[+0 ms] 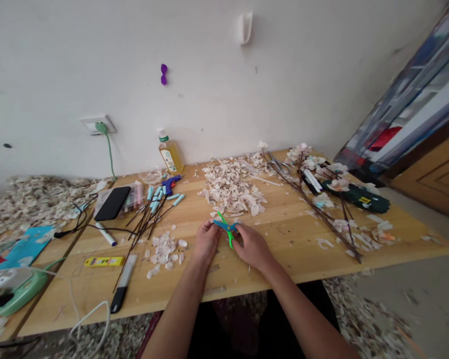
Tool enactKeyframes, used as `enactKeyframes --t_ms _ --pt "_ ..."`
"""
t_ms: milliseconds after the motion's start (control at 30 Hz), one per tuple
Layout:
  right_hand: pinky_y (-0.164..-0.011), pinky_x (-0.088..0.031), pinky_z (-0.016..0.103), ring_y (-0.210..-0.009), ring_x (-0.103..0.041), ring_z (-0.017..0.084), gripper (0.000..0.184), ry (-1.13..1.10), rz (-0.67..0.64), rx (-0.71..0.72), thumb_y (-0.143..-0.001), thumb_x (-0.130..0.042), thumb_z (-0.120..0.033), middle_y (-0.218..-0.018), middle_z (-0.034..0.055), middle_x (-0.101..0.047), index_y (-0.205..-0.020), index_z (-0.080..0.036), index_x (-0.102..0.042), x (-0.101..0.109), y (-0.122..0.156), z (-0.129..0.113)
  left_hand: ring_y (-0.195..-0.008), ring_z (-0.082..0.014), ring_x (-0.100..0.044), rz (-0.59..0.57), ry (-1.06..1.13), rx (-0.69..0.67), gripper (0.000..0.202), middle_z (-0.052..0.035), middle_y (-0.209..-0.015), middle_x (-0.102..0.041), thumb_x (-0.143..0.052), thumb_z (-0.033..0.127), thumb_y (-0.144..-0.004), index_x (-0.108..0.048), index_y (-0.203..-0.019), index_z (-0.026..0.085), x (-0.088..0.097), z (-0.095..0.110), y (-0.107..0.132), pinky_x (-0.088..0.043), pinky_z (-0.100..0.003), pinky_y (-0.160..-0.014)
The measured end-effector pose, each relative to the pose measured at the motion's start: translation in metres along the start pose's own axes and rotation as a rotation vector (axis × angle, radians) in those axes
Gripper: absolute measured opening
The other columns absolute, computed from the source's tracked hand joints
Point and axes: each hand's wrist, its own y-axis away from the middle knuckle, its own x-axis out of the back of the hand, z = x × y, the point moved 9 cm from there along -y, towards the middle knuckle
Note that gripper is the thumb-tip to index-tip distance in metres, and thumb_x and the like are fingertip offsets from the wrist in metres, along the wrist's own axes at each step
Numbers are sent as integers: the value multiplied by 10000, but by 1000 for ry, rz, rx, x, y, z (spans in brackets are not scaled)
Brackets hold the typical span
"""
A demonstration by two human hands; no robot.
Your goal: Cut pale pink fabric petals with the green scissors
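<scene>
My right hand (252, 248) is closed around a pair of scissors (227, 227) with blue blades and bright green handles, held over the front of the wooden table (284, 259). At the blade tips, my left hand (206, 240) pinches something too small to make out, probably hidden partly by the fingers. Just beyond both hands lies a broad heap of pale, shell-like flakes (232, 187). A smaller group of whitish, petal-like pieces (163, 251) is spread to the left of my left hand.
Left of me lie dark stems with light-blue ends (155, 204), a blue glue gun (171, 185), a black phone (112, 203), a utility knife (123, 284) and a yellow case (104, 261). A bottle (169, 152) stands by the wall. Rightward lies a flowering branch (322, 219).
</scene>
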Motion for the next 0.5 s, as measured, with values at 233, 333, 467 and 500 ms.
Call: enactKeyframes --t_ms 233,333,467,500 --pt "-784 -429 320 -904 -603 229 206 12 -10 -3 -829 -590 -219 -951 67 -659 -1034 -205 -571 1 -1 -2 -556 -73 -525 8 5 9 288 11 -622 -617 -885 294 -570 -672 -683 136 2 -1 0 -434 -199 -597" --pt "-764 -424 317 -881 -601 227 173 20 -12 -8 -839 -584 -221 -926 61 -656 -1011 -203 -573 2 -1 -3 -553 -73 -521 8 9 29 298 12 -611 -608 -888 292 -566 -662 -676 133 3 -4 -1 -434 -201 -597" --pt "-754 -422 312 -862 -600 223 142 24 -18 -19 -848 -576 -217 -914 61 -657 -990 -204 -574 2 -1 -3 -554 -69 -519 3 31 42 297 13 -609 -599 -890 279 -564 -661 -679 128 2 -5 -1 -435 -194 -592" --pt "-754 -422 311 -863 -601 223 144 22 -19 -22 -849 -576 -214 -920 63 -659 -993 -204 -575 2 -1 -2 -555 -69 -520 -1 38 45 300 13 -607 -597 -891 279 -562 -661 -679 127 2 -5 0 -437 -193 -593"
